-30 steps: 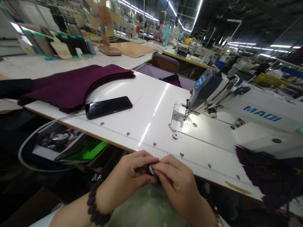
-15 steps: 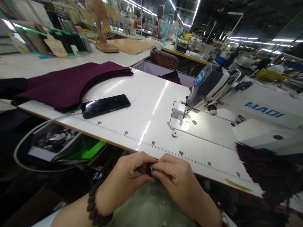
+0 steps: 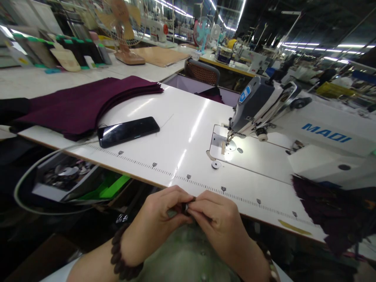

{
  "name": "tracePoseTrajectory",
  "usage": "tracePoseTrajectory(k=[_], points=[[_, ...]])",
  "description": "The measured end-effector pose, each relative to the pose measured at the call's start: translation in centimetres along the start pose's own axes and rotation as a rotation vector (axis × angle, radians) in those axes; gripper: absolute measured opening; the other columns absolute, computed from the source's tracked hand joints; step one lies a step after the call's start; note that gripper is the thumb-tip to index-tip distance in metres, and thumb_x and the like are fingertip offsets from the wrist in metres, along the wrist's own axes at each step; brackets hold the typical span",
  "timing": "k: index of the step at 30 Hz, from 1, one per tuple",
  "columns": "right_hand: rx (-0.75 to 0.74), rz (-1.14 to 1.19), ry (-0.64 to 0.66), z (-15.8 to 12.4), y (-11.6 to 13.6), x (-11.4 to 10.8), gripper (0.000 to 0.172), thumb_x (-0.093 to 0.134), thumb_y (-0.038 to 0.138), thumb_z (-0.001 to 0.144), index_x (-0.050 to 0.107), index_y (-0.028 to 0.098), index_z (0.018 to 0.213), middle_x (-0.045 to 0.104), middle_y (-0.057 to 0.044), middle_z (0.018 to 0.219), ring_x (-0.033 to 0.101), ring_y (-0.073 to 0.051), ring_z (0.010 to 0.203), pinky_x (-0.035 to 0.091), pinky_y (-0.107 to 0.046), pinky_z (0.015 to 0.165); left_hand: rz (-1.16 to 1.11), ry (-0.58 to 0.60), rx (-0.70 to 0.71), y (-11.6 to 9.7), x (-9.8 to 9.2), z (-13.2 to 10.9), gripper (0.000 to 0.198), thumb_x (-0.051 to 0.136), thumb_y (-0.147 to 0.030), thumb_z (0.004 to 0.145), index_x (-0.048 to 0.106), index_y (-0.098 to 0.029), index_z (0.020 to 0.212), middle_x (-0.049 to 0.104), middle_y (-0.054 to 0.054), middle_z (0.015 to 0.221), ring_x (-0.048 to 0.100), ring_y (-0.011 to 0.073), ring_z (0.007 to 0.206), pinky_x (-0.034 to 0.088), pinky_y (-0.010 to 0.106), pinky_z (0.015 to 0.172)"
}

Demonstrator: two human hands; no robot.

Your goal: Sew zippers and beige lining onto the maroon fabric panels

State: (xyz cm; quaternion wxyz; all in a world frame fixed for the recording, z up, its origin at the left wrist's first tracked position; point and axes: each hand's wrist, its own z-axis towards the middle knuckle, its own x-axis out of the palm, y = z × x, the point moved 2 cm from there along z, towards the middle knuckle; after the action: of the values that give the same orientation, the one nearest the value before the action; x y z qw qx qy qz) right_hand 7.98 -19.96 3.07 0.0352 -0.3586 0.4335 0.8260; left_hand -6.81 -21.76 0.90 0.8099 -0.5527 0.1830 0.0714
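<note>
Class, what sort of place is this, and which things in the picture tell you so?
Most likely a sewing workshop or garment factory: a sewing machine sits at the table, layered purple cloth is piled there, and another machine stands in the background.

On my feed I saw ceiling lights (image 3: 355, 46) glare at upper right, streaks across the white tabletop (image 3: 173, 137) mid-frame, deep shadow at lower left, and blurred, stretched edges.
</note>
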Motion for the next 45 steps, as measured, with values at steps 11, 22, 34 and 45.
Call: tracePoseTrajectory(k=[11, 22, 34, 45], points=[[0.141, 0.117, -0.02, 0.2, -0.2, -1.0, 0.013, 0.053, 0.009, 0.08, 0.065, 0.015, 0.081, 0.061, -0.001, 0.076, 0.056, -0.009, 0.071, 0.043, -0.018, 0.065, 0.016, 0.009, -0.074, -0.3, -0.1, 0.5, 0.022, 0.071, -0.009, 0.067, 0.062, -0.015, 0.086, 0.061, 0.0, 0.075, 0.057, 0.0106, 0.062, 0.047, 0.018, 0.057], [0.151, 0.079, -0.003, 0.1, -0.2, -0.3, 0.012, 0.055, 0.009, 0.078, 0.065, 0.015, 0.076, 0.059, -0.001, 0.072, 0.055, -0.01, 0.068, 0.042, -0.02, 0.062, 0.17, -0.093, 0.19, -0.8, 0.3, 0.3, 0.017, 0.061, -0.011, 0.077, 0.061, -0.016, 0.093, 0.064, 0.003, 0.084, 0.062, 0.0113, 0.075, 0.051, 0.015, 0.068], [0.152, -0.493, -0.093, 2.1, -5.7, -5.4, 0.026, 0.051, 0.011, 0.079, 0.058, 0.013, 0.104, 0.06, -0.009, 0.101, 0.053, -0.022, 0.094, 0.045, -0.036, 0.082, -0.088, -0.035, -0.236, 0.9, -0.8, 2.6, 0.026, 0.059, -0.022, 0.074, 0.064, -0.021, 0.099, 0.06, 0.002, 0.093, 0.059, 0.0138, 0.075, 0.049, 0.021, 0.064], [0.331, -0.209, -0.068, 4.2, -7.5, -4.6, 0.035, 0.054, 0.01, 0.074, 0.056, 0.016, 0.109, 0.061, -0.006, 0.098, 0.052, -0.016, 0.08, 0.043, -0.035, 0.079, -0.202, 0.018, -0.233, 1.4, -0.7, 4.1, 0.025, 0.059, -0.022, 0.073, 0.066, -0.019, 0.097, 0.061, 0.004, 0.089, 0.058, 0.0154, 0.077, 0.049, 0.025, 0.07]])
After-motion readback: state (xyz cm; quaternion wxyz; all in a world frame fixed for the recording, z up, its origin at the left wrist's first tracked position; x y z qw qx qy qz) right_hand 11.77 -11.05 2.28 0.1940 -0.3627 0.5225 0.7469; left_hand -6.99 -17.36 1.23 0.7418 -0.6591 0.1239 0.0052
